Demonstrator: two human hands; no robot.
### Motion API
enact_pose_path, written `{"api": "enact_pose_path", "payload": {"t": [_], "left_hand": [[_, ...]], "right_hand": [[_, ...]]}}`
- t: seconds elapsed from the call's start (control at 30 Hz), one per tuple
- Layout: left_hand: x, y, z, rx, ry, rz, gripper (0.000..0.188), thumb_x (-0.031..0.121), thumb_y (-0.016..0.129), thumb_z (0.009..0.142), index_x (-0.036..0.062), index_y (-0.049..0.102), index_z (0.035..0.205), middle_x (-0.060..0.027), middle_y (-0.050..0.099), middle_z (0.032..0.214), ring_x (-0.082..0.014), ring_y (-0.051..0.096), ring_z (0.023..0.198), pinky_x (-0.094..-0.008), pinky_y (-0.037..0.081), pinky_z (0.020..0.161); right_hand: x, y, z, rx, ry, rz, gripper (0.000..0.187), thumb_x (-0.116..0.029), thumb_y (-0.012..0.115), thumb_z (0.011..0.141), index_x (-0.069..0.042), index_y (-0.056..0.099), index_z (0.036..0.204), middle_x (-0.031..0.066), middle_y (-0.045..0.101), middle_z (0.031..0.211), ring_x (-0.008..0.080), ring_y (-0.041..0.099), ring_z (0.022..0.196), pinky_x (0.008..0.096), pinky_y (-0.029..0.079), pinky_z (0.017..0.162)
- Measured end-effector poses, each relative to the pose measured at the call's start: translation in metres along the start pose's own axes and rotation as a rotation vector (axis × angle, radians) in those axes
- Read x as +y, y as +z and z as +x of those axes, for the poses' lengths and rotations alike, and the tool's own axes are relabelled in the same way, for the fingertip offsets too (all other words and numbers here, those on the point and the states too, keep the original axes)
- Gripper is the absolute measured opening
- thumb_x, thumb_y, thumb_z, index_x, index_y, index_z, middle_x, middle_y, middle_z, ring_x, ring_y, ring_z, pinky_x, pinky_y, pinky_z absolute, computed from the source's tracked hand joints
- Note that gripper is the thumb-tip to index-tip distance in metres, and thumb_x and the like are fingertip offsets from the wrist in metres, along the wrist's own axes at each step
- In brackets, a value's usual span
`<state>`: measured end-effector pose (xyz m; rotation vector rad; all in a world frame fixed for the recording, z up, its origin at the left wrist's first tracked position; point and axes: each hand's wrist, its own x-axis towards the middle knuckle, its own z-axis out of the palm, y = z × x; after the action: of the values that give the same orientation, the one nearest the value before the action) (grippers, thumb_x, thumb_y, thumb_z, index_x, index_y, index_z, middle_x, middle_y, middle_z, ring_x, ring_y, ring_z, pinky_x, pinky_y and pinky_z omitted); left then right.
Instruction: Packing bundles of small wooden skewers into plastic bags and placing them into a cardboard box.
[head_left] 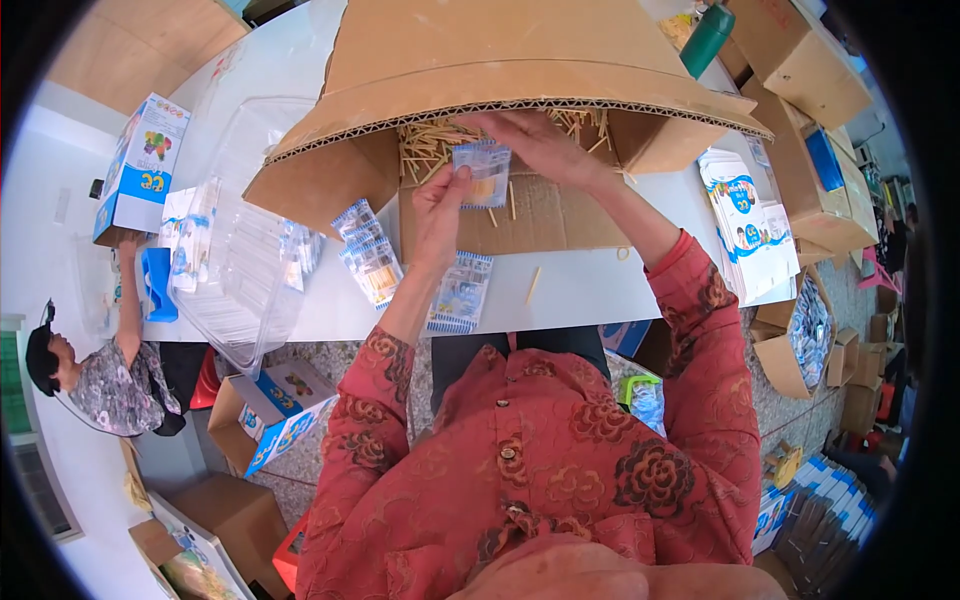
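My left hand (440,208) pinches the edge of a small clear packet (486,178) with blue print, and yellowish pieces show through it. Just above the packet, my right hand (535,148) reaches across the mouth of a cardboard box (480,85), its fingers stretched to the left. Inside the box lie many thin pale sticks (425,145), with a few loose ones on its lower flap (570,220). On the white table in front of the box are more printed packets, a stack (370,255) and a flat one (462,290).
A clear plastic tray (240,230) stands left of the box, near a blue tape dispenser (158,283) and a printed carton (145,170). Another person (110,380) reaches into that carton. Flattened white-blue cartons (745,230) lie at right; a green bottle (707,42) stands behind.
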<state>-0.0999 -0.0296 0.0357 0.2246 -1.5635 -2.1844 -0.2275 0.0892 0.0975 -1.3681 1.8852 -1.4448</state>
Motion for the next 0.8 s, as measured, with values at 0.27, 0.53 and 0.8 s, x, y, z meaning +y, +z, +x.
{"api": "enact_pose_path", "payload": {"t": [0.27, 0.53, 0.8], "left_hand": [[0.002, 0.001, -0.009, -0.01, -0.005, 0.177, 0.022, 0.019, 0.056, 0.092, -0.0003, 0.065, 0.098, 0.001, 0.064, 0.082, -0.0042, 0.053, 0.074, -0.0193, 0.041, 0.068], [0.016, -0.005, -0.015, 0.071, -0.065, 0.036, 0.023, 0.021, 0.055, 0.093, 0.0009, 0.065, 0.097, -0.0005, 0.066, 0.084, -0.0042, 0.055, 0.073, -0.0196, 0.042, 0.069], [0.02, -0.009, -0.02, 0.173, -0.006, -0.046, 0.022, 0.02, 0.054, 0.093, 0.0009, 0.064, 0.098, 0.0002, 0.065, 0.087, -0.0034, 0.055, 0.075, -0.0187, 0.043, 0.068]], "right_hand": [[-0.022, 0.018, -0.008, -0.143, -0.006, -0.297, 0.046, -0.038, 0.035, 0.097, -0.013, 0.04, 0.135, 0.0119, 0.055, 0.123, 0.0272, 0.053, 0.112, 0.0355, 0.04, 0.097], [-0.007, 0.015, -0.005, -0.004, 0.02, 0.289, 0.045, -0.034, 0.034, 0.099, -0.003, 0.042, 0.13, 0.0103, 0.053, 0.124, 0.0209, 0.052, 0.111, 0.0338, 0.04, 0.097], [0.016, 0.035, -0.03, -0.055, 0.076, -0.032, 0.031, -0.026, 0.064, 0.085, -0.002, 0.061, 0.106, 0.0069, 0.067, 0.086, 0.013, 0.061, 0.071, 0.0275, 0.051, 0.068]]}}
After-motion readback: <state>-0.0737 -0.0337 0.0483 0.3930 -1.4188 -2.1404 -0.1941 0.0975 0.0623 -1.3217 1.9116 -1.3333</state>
